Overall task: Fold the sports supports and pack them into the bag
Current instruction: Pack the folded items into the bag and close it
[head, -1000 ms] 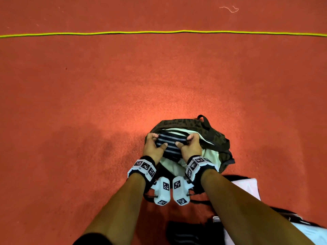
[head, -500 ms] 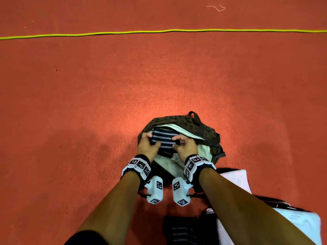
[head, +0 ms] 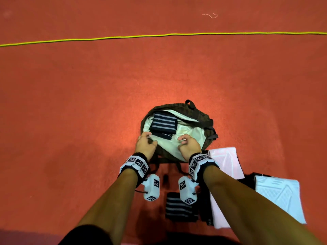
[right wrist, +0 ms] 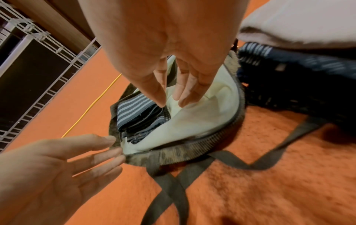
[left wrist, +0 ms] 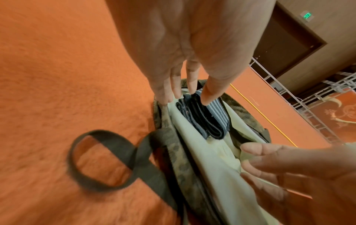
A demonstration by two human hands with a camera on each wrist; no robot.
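Observation:
A folded black support with grey stripes (head: 163,123) (left wrist: 205,120) (right wrist: 137,120) lies inside the open olive bag (head: 198,113) (right wrist: 185,153), on its pale lining (head: 187,137). My left hand (head: 145,141) (left wrist: 181,91) hovers open at the bag's near left rim, fingers relaxed and holding nothing. My right hand (head: 185,142) (right wrist: 171,97) hovers open over the lining, just near of the support, empty too. Another striped support (head: 178,209) lies on the floor between my forearms.
White and pink folded cloths (head: 228,161) (head: 281,198) and dark straps lie on the red floor at the right. The bag's loose straps (left wrist: 108,158) (right wrist: 192,167) trail toward me. A yellow cord (head: 159,35) crosses the floor far ahead.
Both hands let go of the striped support, which now rests in the bag, and drew back toward me with the fingers opened.

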